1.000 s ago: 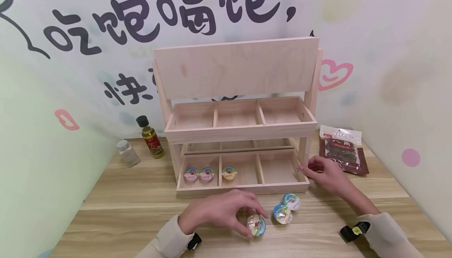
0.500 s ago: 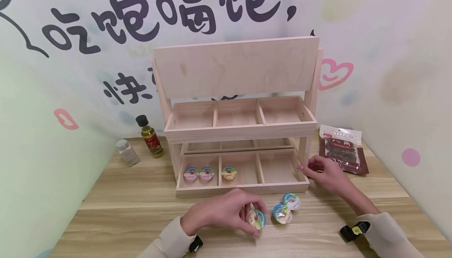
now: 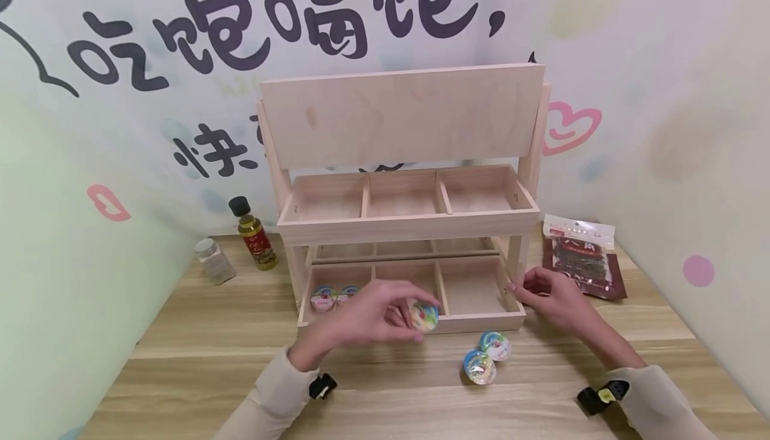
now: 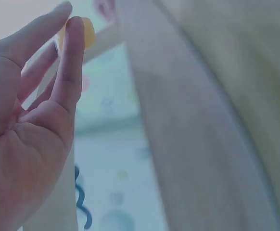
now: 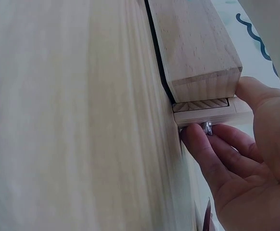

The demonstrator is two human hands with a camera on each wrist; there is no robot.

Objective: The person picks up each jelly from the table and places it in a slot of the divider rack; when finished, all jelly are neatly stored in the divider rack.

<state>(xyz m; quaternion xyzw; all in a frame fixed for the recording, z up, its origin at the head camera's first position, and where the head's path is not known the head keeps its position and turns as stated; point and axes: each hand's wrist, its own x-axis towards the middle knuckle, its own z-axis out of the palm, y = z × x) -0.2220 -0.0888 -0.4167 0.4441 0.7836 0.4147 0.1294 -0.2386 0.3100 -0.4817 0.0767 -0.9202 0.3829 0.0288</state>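
Observation:
My left hand [image 3: 369, 316] pinches a small jelly cup [image 3: 424, 317] with a printed lid, in front of the lower tray's middle compartment. In the left wrist view the cup's yellow body [image 4: 89, 33] shows at the fingertips. My right hand [image 3: 559, 299] grips the right end of the wooden shelf [image 3: 409, 228]; in the right wrist view its thumb and fingers [image 5: 205, 161] hold the tray end, near a metal fastener [image 5: 207, 128]. Two pink jelly cups [image 3: 323, 299] sit in the lower left compartment, partly behind my left hand, which covers part of the middle compartment.
Two more jelly cups [image 3: 479, 367] touch each other on the wooden table [image 3: 529, 400], before the shelf. An oil bottle [image 3: 257, 243] and a lidded jar [image 3: 214, 261] stand left. A bag of dried spice [image 3: 582, 259] lies right. Walls close in behind and at both sides.
My left hand has taken hold of the jelly cup on the table, lifted it and carried it forward to the lower tray. My right hand stays at the shelf's end.

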